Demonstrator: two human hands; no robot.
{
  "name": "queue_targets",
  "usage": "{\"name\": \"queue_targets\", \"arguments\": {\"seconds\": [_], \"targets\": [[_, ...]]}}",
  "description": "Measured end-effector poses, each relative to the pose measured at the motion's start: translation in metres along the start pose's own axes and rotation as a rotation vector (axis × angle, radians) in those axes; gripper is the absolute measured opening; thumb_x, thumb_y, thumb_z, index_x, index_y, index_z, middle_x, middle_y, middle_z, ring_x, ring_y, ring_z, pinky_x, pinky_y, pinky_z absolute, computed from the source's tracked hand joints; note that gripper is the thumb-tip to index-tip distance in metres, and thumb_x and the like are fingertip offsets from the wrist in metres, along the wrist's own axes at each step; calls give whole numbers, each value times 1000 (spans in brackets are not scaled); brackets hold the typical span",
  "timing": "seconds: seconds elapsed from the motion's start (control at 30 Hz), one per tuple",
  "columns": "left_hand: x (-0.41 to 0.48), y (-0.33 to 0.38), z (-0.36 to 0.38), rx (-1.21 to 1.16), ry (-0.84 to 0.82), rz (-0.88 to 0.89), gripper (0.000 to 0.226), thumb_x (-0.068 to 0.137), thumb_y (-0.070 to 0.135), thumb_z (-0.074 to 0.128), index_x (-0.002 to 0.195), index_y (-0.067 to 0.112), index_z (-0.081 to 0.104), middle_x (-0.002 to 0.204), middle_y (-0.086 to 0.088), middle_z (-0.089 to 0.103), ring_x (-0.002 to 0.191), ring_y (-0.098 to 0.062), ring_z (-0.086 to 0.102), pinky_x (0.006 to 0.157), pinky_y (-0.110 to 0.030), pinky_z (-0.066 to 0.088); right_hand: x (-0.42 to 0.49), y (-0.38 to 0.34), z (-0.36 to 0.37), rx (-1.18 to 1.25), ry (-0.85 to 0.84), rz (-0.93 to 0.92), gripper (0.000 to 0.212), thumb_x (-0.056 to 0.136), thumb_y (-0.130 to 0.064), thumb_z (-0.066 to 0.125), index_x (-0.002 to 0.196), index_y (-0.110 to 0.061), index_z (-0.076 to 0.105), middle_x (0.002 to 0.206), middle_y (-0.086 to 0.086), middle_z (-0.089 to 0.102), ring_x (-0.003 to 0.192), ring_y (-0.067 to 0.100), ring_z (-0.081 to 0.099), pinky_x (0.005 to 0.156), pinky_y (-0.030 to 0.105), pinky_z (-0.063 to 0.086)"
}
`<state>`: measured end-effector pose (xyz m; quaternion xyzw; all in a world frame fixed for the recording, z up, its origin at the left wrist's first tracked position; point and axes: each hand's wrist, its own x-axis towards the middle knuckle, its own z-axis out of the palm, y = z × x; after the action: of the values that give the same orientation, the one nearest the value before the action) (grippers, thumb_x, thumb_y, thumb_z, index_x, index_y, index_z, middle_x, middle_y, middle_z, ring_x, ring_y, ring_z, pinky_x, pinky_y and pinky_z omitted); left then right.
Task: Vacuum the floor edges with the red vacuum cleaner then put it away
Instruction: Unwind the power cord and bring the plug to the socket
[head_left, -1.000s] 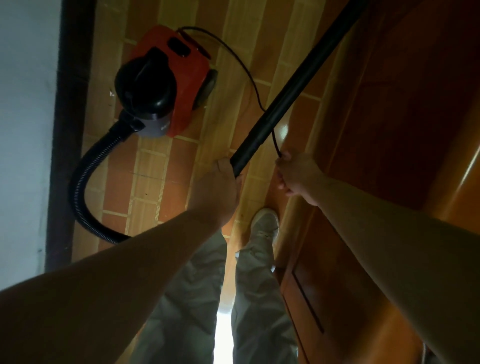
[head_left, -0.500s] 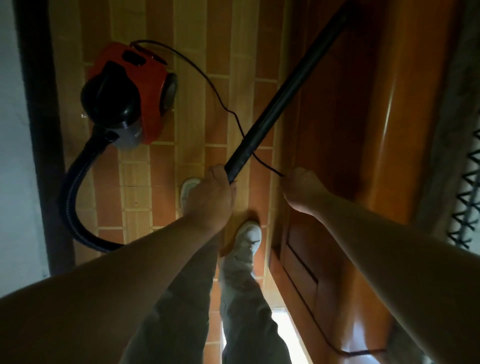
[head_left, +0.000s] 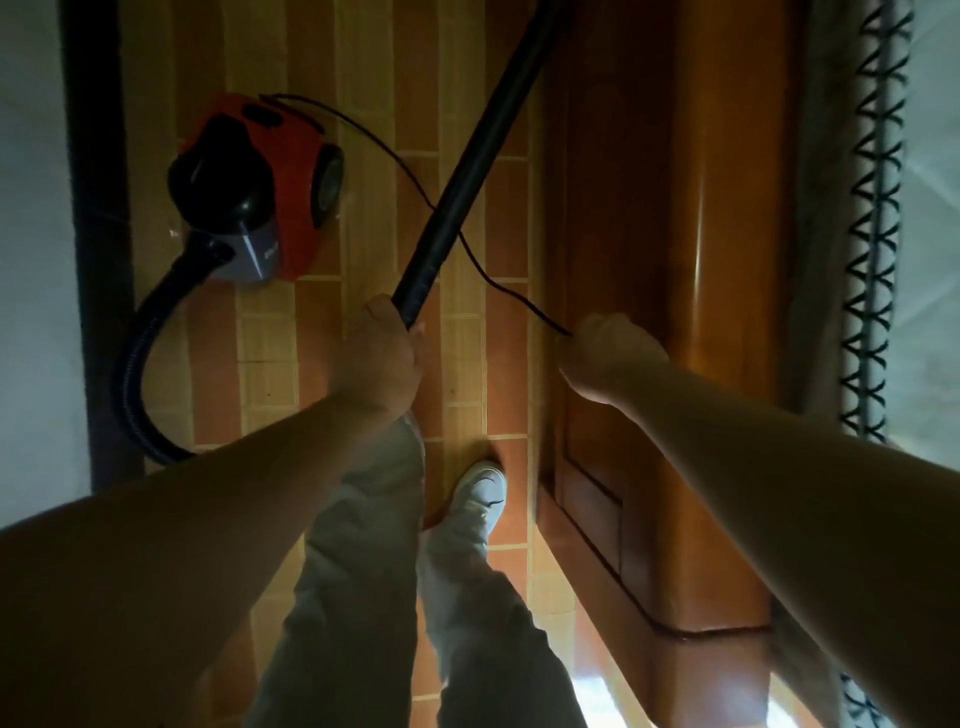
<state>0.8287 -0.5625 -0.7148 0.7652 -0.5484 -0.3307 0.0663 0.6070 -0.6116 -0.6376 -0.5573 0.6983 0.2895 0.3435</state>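
Edge pass is judged under way and put-away not yet done: red vacuum cleaner (head_left: 291, 192) is parked on the tiled floor (head_left: 363, 78) near the left skirting (head_left: 93, 260), wand (head_left: 467, 176) is gripped in the fisted left hand (head_left: 382, 358), cord (head_left: 496, 283) is pinched by the curled right hand (head_left: 608, 353) beside the wooden panel (head_left: 675, 260), and no container is seen.

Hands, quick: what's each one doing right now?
Left hand: closed round the wand.
Right hand: closed, pinching the cord.
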Motion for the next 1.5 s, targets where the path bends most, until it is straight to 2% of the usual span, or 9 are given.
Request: {"name": "queue_targets", "arguments": {"seconds": [0.2,0.37,0.6,0.7,0.83,1.03,1.13,1.27,1.5], "targets": [[-53,2,-2,65,8,72,39,104,39,50,121,4,50,105,-17,61,80,-26,58,63,-36,42,-57,39,11,-186,127,31,30,99,-25,42,71,-15,47,71,4,55,67,21,57,74,36,54],[-93,7,-8,86,-27,108,37,103,41,48,120,8,51,95,-10,61,71,-21,59,58,-36,47,-90,52,28,-50,158,-44,22,101,-13,44,95,-6,64,65,1,47,70,23,66,61,34,56],[-93,9,-7,60,-68,142,40,104,42,48,122,6,50,93,-10,62,66,-23,61,55,-41,53,-98,-3,29,678,-244,6,19,103,-6,45,105,-4,64,81,6,56,60,15,47,40,21,33],[-88,8,-9,77,-51,184,38,103,37,51,122,4,52,95,-10,63,64,-18,52,47,-23,35,-96,-25,34,904,-421,59,23,105,-8,45,96,-3,65,62,3,45,47,11,33,36,20,22],[-81,3,-10,159,-49,230,39,102,38,54,123,5,54,96,-8,66,63,-10,50,45,-14,22,-76,-51,49,816,-411,30,20,104,-12,50,100,-1,67,59,1,43,46,11,28,37,20,21],[-59,-12,-3,195,-115,281,66,83,42,76,129,4,48,117,-13,65,95,-24,72,60,-17,42,-50,-76,65,518,-250,-177,26,104,-16,48,114,-5,69,100,8,67,72,15,55,56,24,39],[-48,-12,-3,217,-68,280,55,90,41,69,124,2,52,111,-14,67,85,-23,74,53,-11,29,-44,-72,65,624,-257,-197,30,106,-28,45,106,-7,66,79,3,62,62,15,53,54,25,43],[-37,-13,0,226,-14,287,45,97,44,61,116,4,55,96,-11,68,65,-18,68,46,-9,16,-51,-54,68,447,-192,-217,47,105,-50,34,102,-11,60,85,7,63,75,24,59,66,33,46],[-9,-17,-6,127,-12,193,46,101,44,56,122,3,53,102,-13,66,72,-24,68,51,-29,46,-89,-11,85,349,-93,-155,49,103,-57,23,69,-31,45,60,-6,51,54,5,50,64,29,49]]}}
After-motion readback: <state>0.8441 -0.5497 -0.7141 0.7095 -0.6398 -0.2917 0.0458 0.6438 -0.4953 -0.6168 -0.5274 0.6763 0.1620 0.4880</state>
